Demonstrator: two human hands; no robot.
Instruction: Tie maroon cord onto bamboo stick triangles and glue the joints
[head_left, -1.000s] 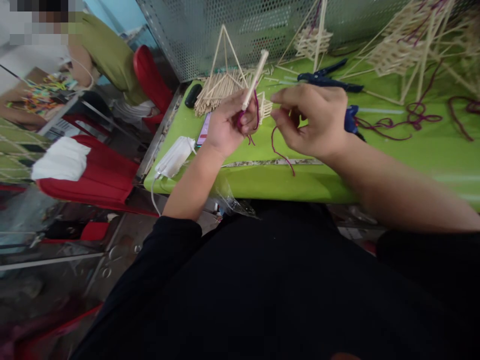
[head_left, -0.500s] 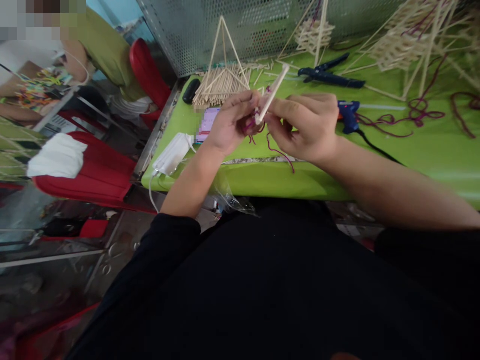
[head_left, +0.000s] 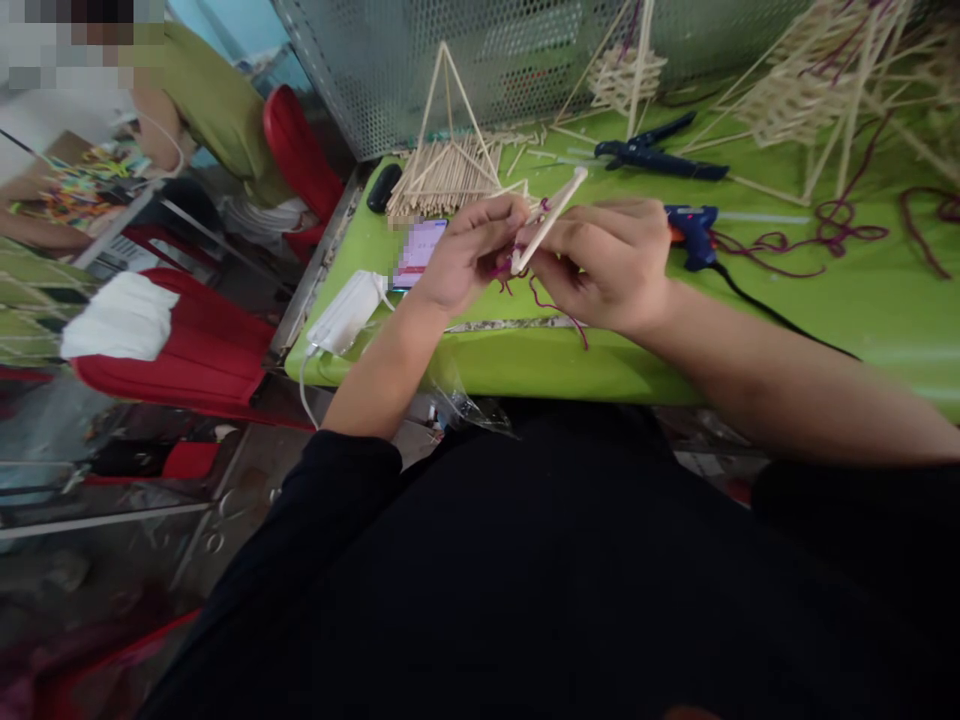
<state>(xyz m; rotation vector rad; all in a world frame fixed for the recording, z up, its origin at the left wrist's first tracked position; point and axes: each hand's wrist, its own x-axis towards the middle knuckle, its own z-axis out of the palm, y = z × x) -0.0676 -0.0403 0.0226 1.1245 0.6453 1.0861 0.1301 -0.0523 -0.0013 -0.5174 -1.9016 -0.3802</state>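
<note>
Above the green table, my left hand (head_left: 469,255) is closed, its thumb and fingers pinching a small frame of pale wooden sticks (head_left: 551,222) that has purple yarn knotted on it. From the other side, my right hand (head_left: 611,260) is closed with thumb and forefinger at the same frame and its yarn. A loose end of purple yarn (head_left: 559,310) dangles below the fingers. The fingertips partly hide the knots and the frame's far side. Past my right hand lies a blue glue gun (head_left: 699,235) with a clear glue stick in it.
Behind the hands are a pile of wooden sticks (head_left: 442,180), a stick pyramid (head_left: 480,120) and dark blue pliers-like cutters (head_left: 660,155). Larger stick structures (head_left: 795,100) stand back right. A phone (head_left: 424,245) and white adapter (head_left: 349,312) lie left. Another person (head_left: 217,110) sits beyond a red chair (head_left: 180,350).
The stick frame has tipped a little lower, and my right hand's fingers have closed in nearer to it. Both hands still hold it; the view has shifted slightly.
</note>
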